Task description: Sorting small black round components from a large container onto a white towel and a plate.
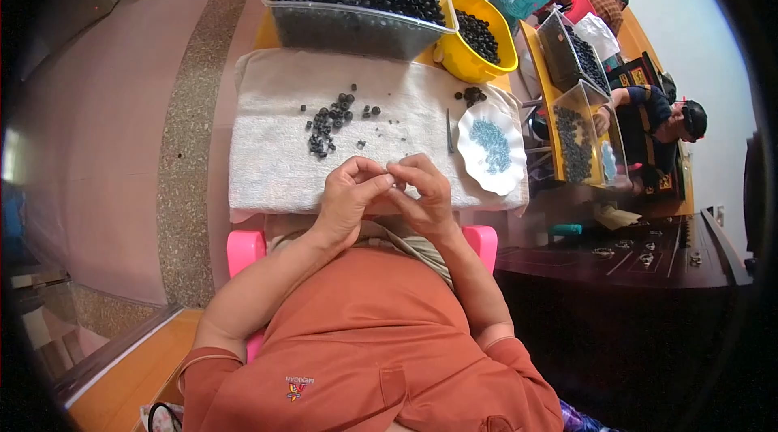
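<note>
My left hand (348,193) and my right hand (426,193) meet at the near edge of a white towel (271,140), fingertips pinched together. A tiny pale piece seems to be between them, too small to name. Beyond the hands lies a loose scatter of small black ring-like parts (324,126). Right of the hands, a white scalloped plate (468,160) holds tiny light-blue pieces (491,145). A thin dark tool, perhaps tweezers (450,132), lies beside the plate. More black parts (472,96) sit in a little cluster behind it.
A large clear bin (348,33) heaped with black parts stands at the table's far side. Beside it is a yellow basin (472,70) of the same parts. To the right, a co-worker (664,120) sits by other clear bins (604,144). A pink chair (245,250) surrounds me.
</note>
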`<move>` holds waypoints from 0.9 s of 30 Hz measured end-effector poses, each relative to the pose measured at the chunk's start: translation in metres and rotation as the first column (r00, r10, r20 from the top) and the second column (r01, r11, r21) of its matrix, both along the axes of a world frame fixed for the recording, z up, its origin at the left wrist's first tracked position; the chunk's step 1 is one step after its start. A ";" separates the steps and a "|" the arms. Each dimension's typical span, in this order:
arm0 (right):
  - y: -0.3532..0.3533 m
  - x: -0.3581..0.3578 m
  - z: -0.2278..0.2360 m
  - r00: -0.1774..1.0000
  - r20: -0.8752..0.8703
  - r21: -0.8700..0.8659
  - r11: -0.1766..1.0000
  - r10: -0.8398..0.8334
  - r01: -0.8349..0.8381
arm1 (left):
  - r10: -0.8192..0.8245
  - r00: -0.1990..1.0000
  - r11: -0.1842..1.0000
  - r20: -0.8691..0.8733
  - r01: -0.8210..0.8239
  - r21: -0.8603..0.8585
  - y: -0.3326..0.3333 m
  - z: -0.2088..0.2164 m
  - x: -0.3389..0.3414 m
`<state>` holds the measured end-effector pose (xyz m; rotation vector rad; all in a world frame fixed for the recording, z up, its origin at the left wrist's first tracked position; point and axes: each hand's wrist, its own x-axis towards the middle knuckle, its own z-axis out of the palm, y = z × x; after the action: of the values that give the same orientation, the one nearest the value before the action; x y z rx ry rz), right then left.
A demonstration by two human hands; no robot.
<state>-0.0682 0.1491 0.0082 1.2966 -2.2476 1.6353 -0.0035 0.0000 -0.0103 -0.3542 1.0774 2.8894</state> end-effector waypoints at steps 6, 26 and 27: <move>-0.003 0.006 -0.009 0.994 0.078 -0.027 0.997 -0.077 0.079 | 0.058 0.998 0.998 -0.007 -0.058 0.005 0.001 0.001 0.002; -0.002 0.000 0.003 0.973 -0.166 0.008 0.986 -0.163 0.167 | 0.072 0.997 0.997 -0.002 -0.072 0.003 0.003 0.005 0.002; -0.002 0.000 0.003 0.973 -0.166 0.008 0.986 -0.163 0.167 | 0.067 0.998 0.998 -0.007 -0.067 0.000 0.003 0.005 0.002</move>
<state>-0.0684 0.1474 0.0111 1.1668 -2.2138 1.3976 -0.0019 0.0030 -0.0058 -0.3879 1.0869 2.9509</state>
